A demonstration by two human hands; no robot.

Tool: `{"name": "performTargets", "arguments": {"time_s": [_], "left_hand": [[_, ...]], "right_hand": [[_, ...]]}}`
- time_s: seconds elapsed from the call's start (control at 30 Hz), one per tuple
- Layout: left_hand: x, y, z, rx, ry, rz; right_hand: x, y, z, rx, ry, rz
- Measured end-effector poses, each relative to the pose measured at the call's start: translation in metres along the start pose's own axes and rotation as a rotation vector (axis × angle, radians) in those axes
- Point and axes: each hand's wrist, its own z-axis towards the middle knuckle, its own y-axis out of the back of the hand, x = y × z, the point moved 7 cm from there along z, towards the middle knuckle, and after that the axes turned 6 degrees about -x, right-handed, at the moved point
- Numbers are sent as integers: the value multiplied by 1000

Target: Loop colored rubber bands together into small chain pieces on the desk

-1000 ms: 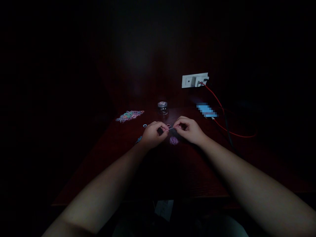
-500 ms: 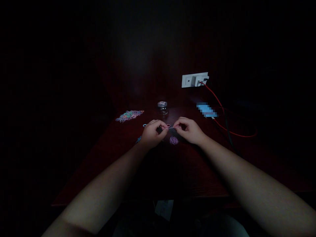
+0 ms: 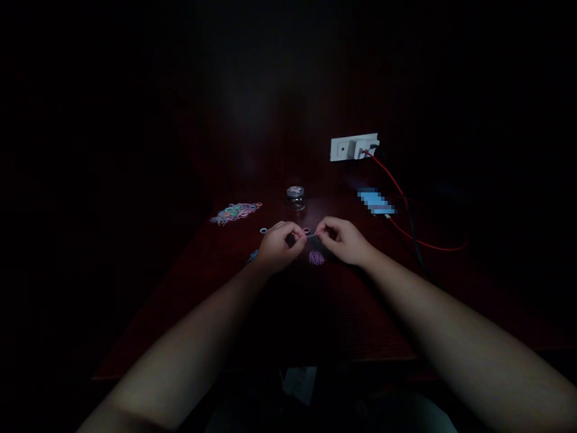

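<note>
My left hand (image 3: 282,245) and my right hand (image 3: 341,239) each pinch one end of a thin, pale rubber band (image 3: 312,236), drawn out straight between the fingertips. Just behind it on the table lies a pink band ring (image 3: 306,230). Below the gap between the hands is a small purple bunch of rubber bands (image 3: 316,257). A blue bunch (image 3: 253,255) shows partly behind my left wrist, and a light blue ring (image 3: 263,231) rests left of my left knuckles. The fingers farther from the thumbs are partly hidden.
A mixed heap of coloured bands (image 3: 237,213) lies at the back left of the dark red table (image 3: 189,319). Beyond my hands stands a lidded clear jar (image 3: 296,198). A pixelated phone (image 3: 375,201) is joined by a red cable (image 3: 433,245) to a wall socket (image 3: 354,147).
My right fingertips sit slightly lower, and the pale band now slants a little up toward the right. Both hands keep their pinch. The whole view has shifted very slightly.
</note>
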Motion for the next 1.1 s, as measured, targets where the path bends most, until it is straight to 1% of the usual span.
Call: {"name": "performTargets", "arguments": {"time_s": [0.17,0.33,0.57,0.8,1.0,1.1], "left_hand": [[-5,-1,0,4,-49,-14],[-4,0,0,-14,-42,-8],[-2,-1,0,-3,-28,9],[-5,-1,0,-1,-29,-8],[-5,-2,0,7,-34,-1],[-5,-2,0,12,-41,-2]], "right_hand": [[0,-1,0,20,-7,21],[1,-7,-3,90,-37,88],[8,-10,-5,147,-14,68],[4,-8,-3,104,-36,74],[1,-8,-3,98,-46,85],[-2,-10,-3,98,-74,129]]}}
